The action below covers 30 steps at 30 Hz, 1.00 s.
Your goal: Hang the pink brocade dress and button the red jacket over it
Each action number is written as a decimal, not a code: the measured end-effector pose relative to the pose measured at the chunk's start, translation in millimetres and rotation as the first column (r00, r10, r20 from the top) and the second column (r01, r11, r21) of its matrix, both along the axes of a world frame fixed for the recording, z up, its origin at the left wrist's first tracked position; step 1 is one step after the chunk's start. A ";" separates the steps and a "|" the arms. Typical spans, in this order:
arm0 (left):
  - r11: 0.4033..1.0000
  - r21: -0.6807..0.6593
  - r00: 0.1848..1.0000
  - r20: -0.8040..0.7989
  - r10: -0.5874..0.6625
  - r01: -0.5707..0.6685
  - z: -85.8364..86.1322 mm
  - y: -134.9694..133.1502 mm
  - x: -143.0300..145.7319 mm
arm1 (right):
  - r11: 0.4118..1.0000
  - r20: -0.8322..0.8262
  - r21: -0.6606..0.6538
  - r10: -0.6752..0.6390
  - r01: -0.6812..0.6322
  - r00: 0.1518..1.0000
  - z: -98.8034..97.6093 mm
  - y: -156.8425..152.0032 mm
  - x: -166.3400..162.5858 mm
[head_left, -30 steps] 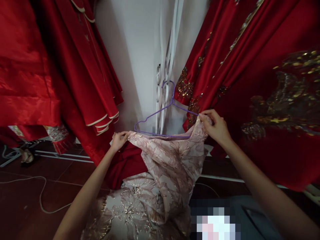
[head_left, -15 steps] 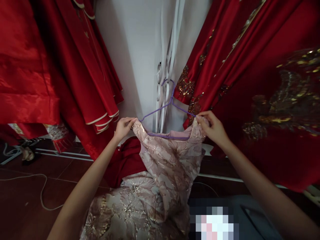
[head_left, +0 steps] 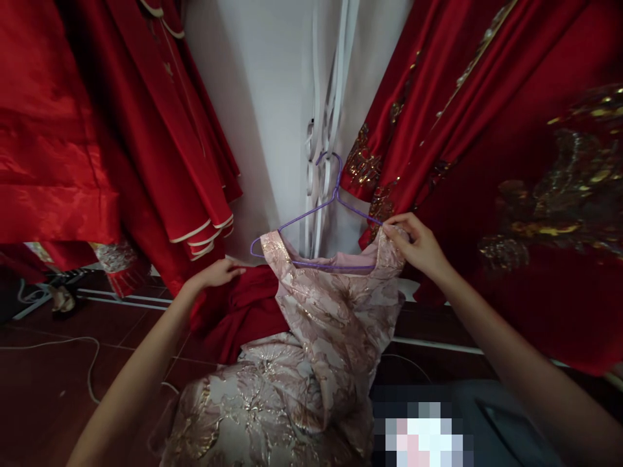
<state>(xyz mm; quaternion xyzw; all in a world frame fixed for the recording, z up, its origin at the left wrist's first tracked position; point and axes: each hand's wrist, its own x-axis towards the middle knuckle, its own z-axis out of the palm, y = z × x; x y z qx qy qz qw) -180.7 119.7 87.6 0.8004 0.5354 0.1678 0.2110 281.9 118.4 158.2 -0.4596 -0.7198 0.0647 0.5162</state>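
A pale pink dress (head_left: 321, 324) with gold floral brocade hangs on a purple wire hanger (head_left: 311, 214). Both of its shoulders sit over the hanger's ends. My right hand (head_left: 418, 246) pinches the dress's right shoulder together with the hanger's right end. My left hand (head_left: 217, 274) is off the dress, fingers stretched out, resting on a red cloth (head_left: 243, 311) just left of the dress. The dress's skirt bunches up below, toward me.
Red satin garments (head_left: 146, 130) hang at the left, and red gowns with gold embroidery (head_left: 487, 162) hang at the right. A white wall with a white scrolled frame (head_left: 326, 117) stands between them. A white cable (head_left: 87, 370) lies on the dark red floor.
My left hand pulled the dress's left shoulder up onto the hanger, then let go and dropped to the red cloth. My right hand kept its grip.
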 end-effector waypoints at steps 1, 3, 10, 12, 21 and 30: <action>0.999 0.039 0.999 0.036 0.022 -0.024 5.9 4.7 0.3 | 1.000 -0.005 -0.004 0.004 -0.004 1.000 0.1 0.0 -0.3; 0.985 0.146 0.993 0.092 0.079 -0.092 23.6 14.8 8.3 | 1.000 -0.010 -0.014 0.007 -0.008 1.000 1.3 -1.8 -0.7; 0.779 0.515 0.924 0.076 0.374 -0.358 99.4 23.0 93.1 | 0.998 0.058 -0.006 -0.063 0.063 0.996 16.6 -32.1 -9.8; 0.736 0.565 0.912 0.079 0.401 -0.372 112.2 10.2 125.4 | 0.998 0.104 -0.025 -0.051 0.054 0.993 22.3 -46.2 -17.2; 0.806 0.588 0.989 -0.061 0.134 -0.073 133.7 -28.8 161.1 | 0.970 0.159 -0.234 0.110 -0.071 0.981 50.1 -38.4 -13.5; 0.944 -0.228 0.890 0.440 -0.118 0.237 139.7 6.9 106.2 | 0.339 -0.098 -0.809 0.727 -0.480 0.679 46.7 32.1 -76.4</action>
